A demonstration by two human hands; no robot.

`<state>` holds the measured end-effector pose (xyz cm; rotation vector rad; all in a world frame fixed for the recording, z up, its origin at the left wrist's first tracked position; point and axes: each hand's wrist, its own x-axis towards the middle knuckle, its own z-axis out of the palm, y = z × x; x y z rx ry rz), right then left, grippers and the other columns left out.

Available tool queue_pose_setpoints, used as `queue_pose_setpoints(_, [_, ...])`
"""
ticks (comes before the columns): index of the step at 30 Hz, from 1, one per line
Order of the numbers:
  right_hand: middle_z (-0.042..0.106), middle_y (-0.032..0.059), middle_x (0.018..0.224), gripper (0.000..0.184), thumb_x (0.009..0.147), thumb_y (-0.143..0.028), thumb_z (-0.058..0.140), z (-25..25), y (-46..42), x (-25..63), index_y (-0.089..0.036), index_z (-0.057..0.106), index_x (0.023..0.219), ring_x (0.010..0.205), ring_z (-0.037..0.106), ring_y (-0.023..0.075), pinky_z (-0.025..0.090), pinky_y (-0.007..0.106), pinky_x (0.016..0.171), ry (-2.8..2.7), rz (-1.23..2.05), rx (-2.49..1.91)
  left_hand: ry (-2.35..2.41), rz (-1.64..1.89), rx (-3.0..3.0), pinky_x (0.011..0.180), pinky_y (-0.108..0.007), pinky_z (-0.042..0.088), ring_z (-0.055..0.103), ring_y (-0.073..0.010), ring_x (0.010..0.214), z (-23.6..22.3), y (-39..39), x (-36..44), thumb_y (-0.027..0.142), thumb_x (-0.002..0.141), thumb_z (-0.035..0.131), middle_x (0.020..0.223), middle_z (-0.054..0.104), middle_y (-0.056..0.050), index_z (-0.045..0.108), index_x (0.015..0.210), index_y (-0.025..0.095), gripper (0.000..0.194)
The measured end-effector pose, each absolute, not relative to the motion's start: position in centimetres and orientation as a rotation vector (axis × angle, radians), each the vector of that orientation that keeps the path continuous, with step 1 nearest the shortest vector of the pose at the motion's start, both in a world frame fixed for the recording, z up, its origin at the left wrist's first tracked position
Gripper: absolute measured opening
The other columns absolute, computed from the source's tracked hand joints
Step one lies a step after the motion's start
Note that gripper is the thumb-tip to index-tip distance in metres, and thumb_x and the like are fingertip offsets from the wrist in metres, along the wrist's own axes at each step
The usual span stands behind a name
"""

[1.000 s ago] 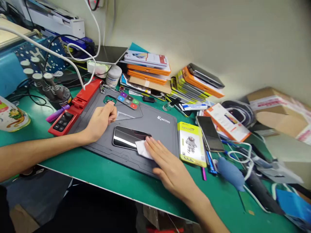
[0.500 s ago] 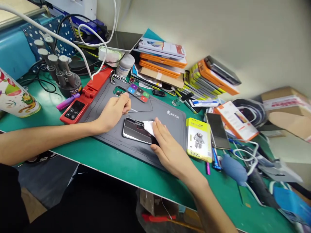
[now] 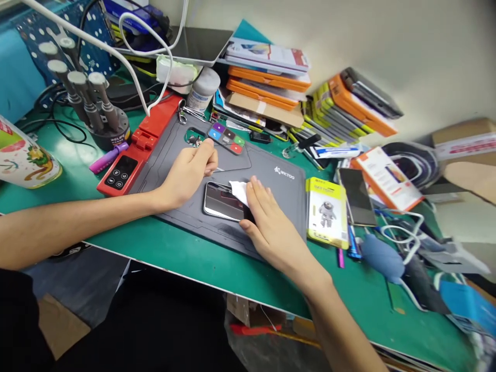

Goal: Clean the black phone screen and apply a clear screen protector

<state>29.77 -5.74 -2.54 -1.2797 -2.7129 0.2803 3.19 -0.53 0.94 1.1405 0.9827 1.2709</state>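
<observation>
A smartphone (image 3: 220, 202) with a glossy dark screen lies face up on the grey work mat (image 3: 273, 160). My right hand (image 3: 275, 225) covers its right end, the fingers long and held together. From under those fingertips a white wipe (image 3: 238, 191) sticks out over the screen. My left hand (image 3: 188, 173) is curled into a fist above the mat, left of the phone and apart from it; I see nothing in it. Behind that fist lie the coloured magnetic pad (image 3: 227, 138) and a recess with small metal bits (image 3: 192, 139).
A red device with buttons (image 3: 122, 170), a purple pen (image 3: 107, 158) and a screwdriver stand (image 3: 110, 132) are at left. On the right lie a yellow battery box (image 3: 327, 212), another phone (image 3: 357, 196) and a blue air blower (image 3: 383, 257). Stacked orange boxes (image 3: 267, 90) line the wall.
My right hand with the wipe has shifted from the phone's lower right edge up over its right end. The left hand stays a fist. The whole view has shifted.
</observation>
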Motion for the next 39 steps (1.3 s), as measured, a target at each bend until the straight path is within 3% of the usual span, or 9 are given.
queue_pose_setpoints(6, [0.006, 0.0166, 0.192, 0.093, 0.117, -0.066, 0.035, -2.3, -11.4, 29.5, -0.018, -0.007, 0.185, 0.177, 0.017, 0.0389, 0.033, 0.068, 0.140, -2.729, 0.190, -1.277, 0.990, 1.229, 1.109, 0.052, -0.027, 0.026, 0.025, -0.0074, 0.051, 1.1, -0.6, 3.4, 0.042, 0.123, 0.041, 0.054, 0.032, 0.005, 0.033, 0.051, 0.020, 0.076])
queue_pose_setpoints(10, [0.009, 0.0166, 0.192, 0.089, 0.118, -0.062, 0.037, -2.1, -9.0, 29.2, -0.021, -0.004, 0.185, 0.177, 0.017, 0.0369, 0.031, 0.066, 0.141, -2.754, 0.228, -1.284, 1.005, 1.199, 1.107, 0.053, -0.026, 0.027, 0.026, -0.0065, 0.052, 1.3, -0.6, 3.5, 0.035, 0.123, 0.038, 0.057, 0.033, 0.004, 0.033, 0.051, 0.020, 0.073])
queue_pose_setpoints(17, [0.013, 0.0216, 0.191, 0.095, 0.116, -0.069, 0.034, -2.0, -6.6, 27.2, -0.016, -0.005, 0.185, 0.177, 0.017, 0.0380, 0.022, 0.068, 0.143, -2.704, 0.184, -1.333, 1.027, 1.244, 1.084, 0.054, -0.024, 0.031, 0.031, -0.0086, 0.060, 1.3, -0.1, 3.6, 0.067, 0.116, 0.051, 0.064, 0.028, 0.002, 0.029, 0.055, 0.021, 0.079])
queue_pose_setpoints(22, [0.010, 0.0221, 0.191, 0.101, 0.115, -0.072, 0.035, -2.2, -10.8, 27.2, -0.015, -0.013, 0.183, 0.177, 0.019, 0.0419, 0.023, 0.072, 0.142, -2.732, 0.130, -1.266, 1.030, 1.227, 1.114, 0.053, -0.023, 0.030, 0.030, -0.0078, 0.058, 1.2, -0.2, 3.7, 0.060, 0.118, 0.049, 0.061, 0.031, 0.001, 0.031, 0.052, 0.020, 0.079])
queue_pose_setpoints(29, [0.019, 0.0274, 0.189, 0.097, 0.115, -0.074, 0.026, -1.4, -5.4, 24.4, -0.003, 0.020, 0.181, 0.178, 0.015, 0.0380, 0.013, 0.068, 0.144, -2.746, 0.274, -1.289, 1.013, 1.291, 1.125, 0.052, -0.025, 0.027, 0.028, -0.0072, 0.050, 0.9, 0.1, 3.6, 0.054, 0.120, 0.042, 0.055, 0.030, 0.002, 0.030, 0.052, 0.020, 0.077])
queue_pose_setpoints(34, [0.018, 0.0268, 0.189, 0.103, 0.113, -0.079, 0.028, -1.0, -7.6, 23.0, -0.001, 0.021, 0.180, 0.179, 0.012, 0.0355, 0.010, 0.065, 0.146, -2.750, 0.298, -1.258, 0.939, 1.324, 1.150, 0.048, -0.030, 0.021, 0.027, -0.0102, 0.049, 0.1, 0.9, 3.4, 0.076, 0.107, 0.055, 0.053, 0.028, 0.001, 0.029, 0.052, 0.023, 0.081])
queue_pose_setpoints(39, [0.022, 0.0297, 0.186, 0.107, 0.112, -0.080, 0.032, -1.1, -9.7, 21.8, 0.007, 0.029, 0.175, 0.178, 0.016, 0.0378, 0.011, 0.061, 0.147, -2.757, 0.212, -1.211, 0.880, 1.314, 1.177, 0.048, -0.034, 0.015, 0.023, -0.0119, 0.049, -0.5, 1.2, 2.9, 0.079, 0.099, 0.063, 0.053, 0.026, 0.001, 0.029, 0.053, 0.024, 0.080])
